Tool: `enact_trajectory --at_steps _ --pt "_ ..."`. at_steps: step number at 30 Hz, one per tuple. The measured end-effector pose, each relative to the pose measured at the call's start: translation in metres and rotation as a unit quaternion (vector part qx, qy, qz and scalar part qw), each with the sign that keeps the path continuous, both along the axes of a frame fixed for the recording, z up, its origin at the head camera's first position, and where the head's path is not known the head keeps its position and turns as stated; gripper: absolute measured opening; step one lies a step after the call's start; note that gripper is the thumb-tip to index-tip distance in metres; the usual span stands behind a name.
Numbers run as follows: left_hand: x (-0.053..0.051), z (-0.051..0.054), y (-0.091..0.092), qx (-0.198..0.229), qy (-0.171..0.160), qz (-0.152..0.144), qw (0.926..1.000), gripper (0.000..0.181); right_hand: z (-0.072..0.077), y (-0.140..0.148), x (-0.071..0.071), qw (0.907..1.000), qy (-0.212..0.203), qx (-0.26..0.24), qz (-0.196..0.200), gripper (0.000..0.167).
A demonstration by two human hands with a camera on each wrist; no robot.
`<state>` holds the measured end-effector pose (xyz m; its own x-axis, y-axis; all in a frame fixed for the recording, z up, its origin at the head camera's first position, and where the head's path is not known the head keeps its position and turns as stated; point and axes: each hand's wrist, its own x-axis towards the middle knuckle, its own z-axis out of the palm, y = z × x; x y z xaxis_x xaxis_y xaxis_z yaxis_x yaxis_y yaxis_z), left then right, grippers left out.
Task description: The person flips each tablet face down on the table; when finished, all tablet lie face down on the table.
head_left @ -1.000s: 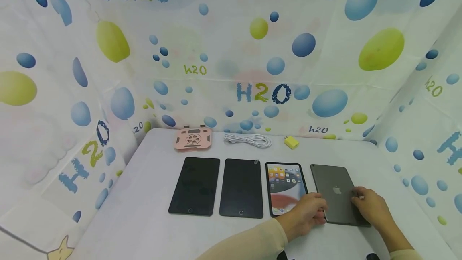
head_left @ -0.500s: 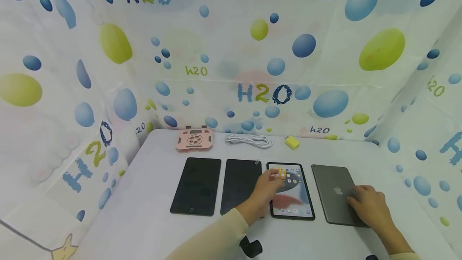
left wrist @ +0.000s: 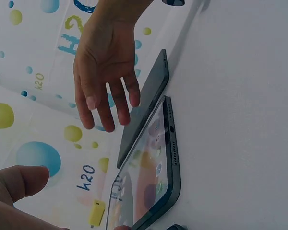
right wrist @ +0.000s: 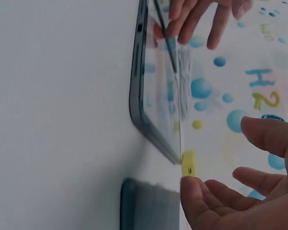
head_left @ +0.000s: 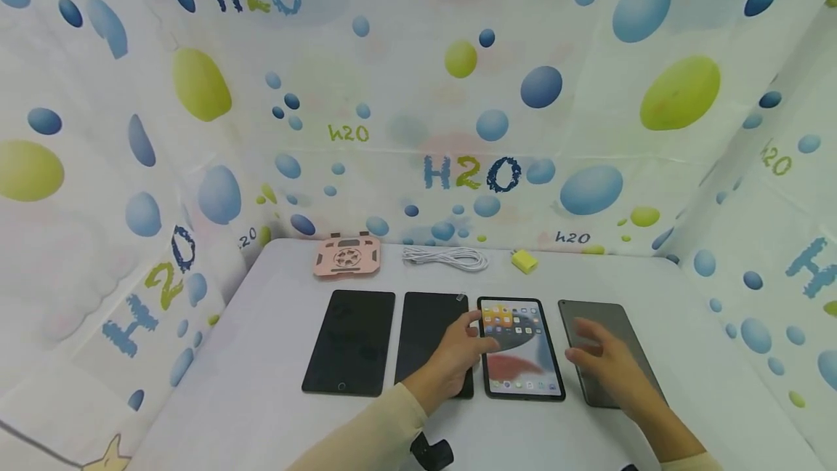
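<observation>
The left hand (head_left: pixel 451 356) and right hand (head_left: pixel 609 368) are released, respectively at the left edge of the lit tablet (head_left: pixel 523 358) and above the grey-backed tablet (head_left: pixel 613 314). Four tablets stand in a row on the surface (head_left: pixel 242 398); arrangement appears largely done, remaining adjustment undetermined.

Four tablets (head_left: pixel 526 362) abreast, cable (head_left: pixel 451 259) behind, charger (head_left: pixel 524 262) right of cable

There were four dark rectangular tablets (head_left: pixel 524 358), one pink squarish device (head_left: pixel 347 258), one coiled white cable (head_left: pixel 451 258), one yellow plug (head_left: pixel 524 262)
</observation>
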<state>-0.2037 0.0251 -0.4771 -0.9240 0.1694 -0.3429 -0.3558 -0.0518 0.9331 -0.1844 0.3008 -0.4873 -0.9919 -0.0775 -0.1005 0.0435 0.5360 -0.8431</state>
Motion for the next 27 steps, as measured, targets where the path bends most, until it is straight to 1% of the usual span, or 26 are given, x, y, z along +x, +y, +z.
enact_trajectory --at_steps 2,3,6,10,12,15,19,27 --pt "0.002 0.000 0.002 0.013 -0.006 -0.004 0.9999 0.077 -0.001 -0.005 -0.001 0.9978 -0.026 -0.061 -0.001 0.071" --pt "0.003 -0.001 0.003 0.017 -0.007 -0.007 0.9998 0.076 -0.002 -0.007 -0.001 0.9959 -0.039 -0.082 -0.003 0.072" --pt "0.006 -0.002 0.006 0.021 -0.008 -0.025 0.9994 0.074 -0.003 -0.011 -0.001 0.9915 -0.065 -0.112 -0.014 0.071" --pt "0.009 -0.004 0.007 0.010 0.001 -0.049 0.9987 0.075 -0.003 -0.015 -0.002 0.9885 -0.088 -0.121 -0.020 0.068" --pt "0.009 -0.005 0.007 0.003 0.004 -0.054 0.9985 0.075 -0.003 -0.016 -0.003 0.9868 -0.094 -0.131 -0.018 0.066" --pt "0.011 -0.003 0.008 -0.004 0.004 -0.056 0.9984 0.076 -0.004 -0.017 -0.003 0.9849 -0.101 -0.140 -0.016 0.065" --pt "0.011 -0.001 0.008 -0.008 0.004 -0.051 0.9987 0.074 -0.004 -0.019 -0.004 0.9831 -0.110 -0.146 -0.012 0.067" --pt "0.010 -0.003 0.009 0.009 -0.001 -0.046 0.9989 0.073 -0.004 -0.022 -0.005 0.9822 -0.120 -0.145 -0.012 0.065"
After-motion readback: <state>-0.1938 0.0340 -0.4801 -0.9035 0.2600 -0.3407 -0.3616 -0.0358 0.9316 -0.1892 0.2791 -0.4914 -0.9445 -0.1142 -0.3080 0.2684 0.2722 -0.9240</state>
